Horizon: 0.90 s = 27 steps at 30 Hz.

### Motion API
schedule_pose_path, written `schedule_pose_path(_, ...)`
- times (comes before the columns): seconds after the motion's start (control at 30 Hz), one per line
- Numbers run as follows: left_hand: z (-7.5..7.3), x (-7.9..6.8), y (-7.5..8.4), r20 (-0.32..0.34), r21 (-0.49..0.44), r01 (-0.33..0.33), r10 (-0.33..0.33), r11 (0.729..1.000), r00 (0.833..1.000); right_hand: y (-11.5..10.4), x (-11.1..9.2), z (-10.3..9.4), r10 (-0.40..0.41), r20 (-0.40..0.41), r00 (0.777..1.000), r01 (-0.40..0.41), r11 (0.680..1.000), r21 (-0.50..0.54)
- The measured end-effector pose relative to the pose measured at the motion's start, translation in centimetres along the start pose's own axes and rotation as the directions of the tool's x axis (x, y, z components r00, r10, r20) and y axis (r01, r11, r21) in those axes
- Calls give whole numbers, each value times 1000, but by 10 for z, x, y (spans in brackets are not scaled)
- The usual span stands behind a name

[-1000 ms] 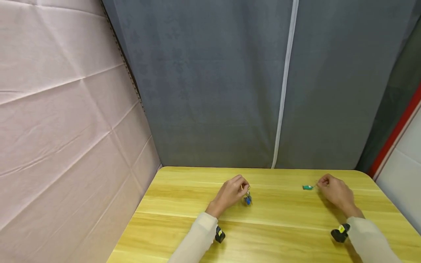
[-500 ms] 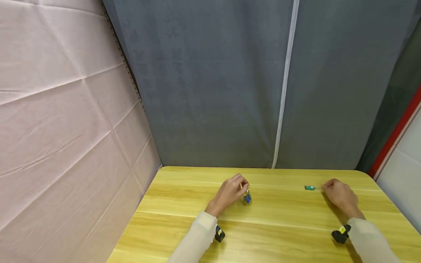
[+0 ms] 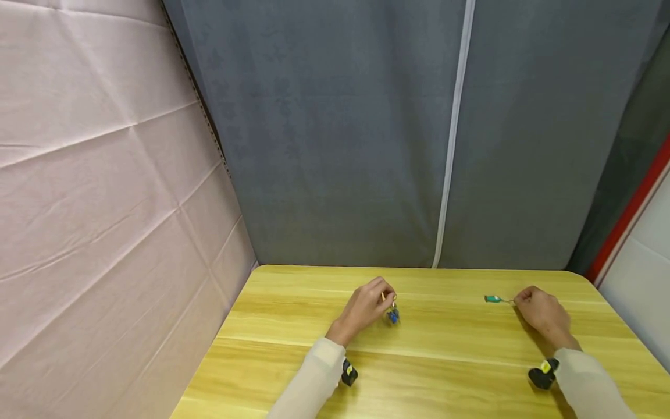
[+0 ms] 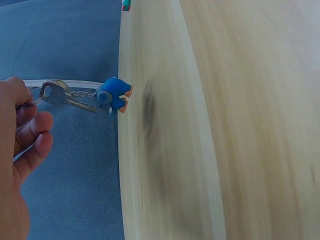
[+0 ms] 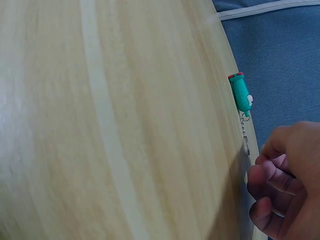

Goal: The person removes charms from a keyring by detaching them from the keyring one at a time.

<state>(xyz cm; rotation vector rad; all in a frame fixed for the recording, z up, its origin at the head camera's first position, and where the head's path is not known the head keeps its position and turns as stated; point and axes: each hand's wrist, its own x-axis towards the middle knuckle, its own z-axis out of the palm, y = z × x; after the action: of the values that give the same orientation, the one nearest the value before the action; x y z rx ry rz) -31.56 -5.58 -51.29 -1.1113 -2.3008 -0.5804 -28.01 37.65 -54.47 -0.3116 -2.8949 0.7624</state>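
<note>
In the head view my left hand pinches a key ring above the table. From the ring hang several metal keys and a blue animal-shaped charm with orange feet, seen closely in the left wrist view. On the right, a green figure keychain with red at one end lies on the table. Its short chain and metal ring point toward my right hand. The right wrist view shows that hand's fingers loosely curled just beside the ring, with a small gap and nothing visible between them.
A wooden-topped table spans the lower view. Behind its far edge hangs a grey-blue curtain with a white strip. A pale pink cloth wall stands on the left, a white panel with a red edge on the right.
The green keychain has shifted slightly right and now lies on the table, its ring out of the right hand's fingers. The right hand has moved right. The left hand has hardly moved.
</note>
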Motion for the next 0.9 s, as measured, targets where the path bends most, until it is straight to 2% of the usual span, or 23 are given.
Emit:
schedule_pose_path(0.27, 1, -1, -1, 2, 5, 1, -1, 1000, 1000, -2, -1, 3, -33, -17, 999, 33, 999, 1)
schedule_pose_path(0.43, 0, -1, 0, 9, 16, 10, -10, 1000, 1000, -15, -1, 7, -74, -56, 996, 75, 997, 15)
schedule_pose_path(0.6, -1, 0, 0, 17, 23, 46, -47, 999, 999, -42, -1, 14, -142, -73, 987, 146, 987, 60)
schedule_pose_path(0.9, -2, 0, 0, 17, 17, 56, -57, 998, 998, -106, -12, 31, -302, -82, 950, 312, 940, 141)
